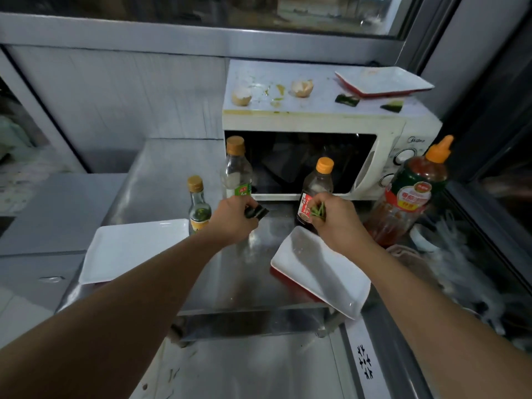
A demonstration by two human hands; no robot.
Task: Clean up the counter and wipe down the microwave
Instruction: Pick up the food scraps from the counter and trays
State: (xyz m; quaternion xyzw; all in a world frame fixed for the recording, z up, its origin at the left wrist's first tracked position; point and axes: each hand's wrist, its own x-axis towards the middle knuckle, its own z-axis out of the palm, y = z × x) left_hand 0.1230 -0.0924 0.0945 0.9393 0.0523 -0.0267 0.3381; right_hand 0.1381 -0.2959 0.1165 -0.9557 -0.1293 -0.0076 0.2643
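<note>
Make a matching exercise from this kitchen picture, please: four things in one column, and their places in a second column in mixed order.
Things:
1. eggshells
2. dark peel piece
3. green scraps
4. large red sauce bottle

Places:
A. held in the right hand
B. standing right of the microwave
C. on top of the microwave
D. held in the left hand

Pairs: 1-C, 2-D, 3-A, 4-B
</note>
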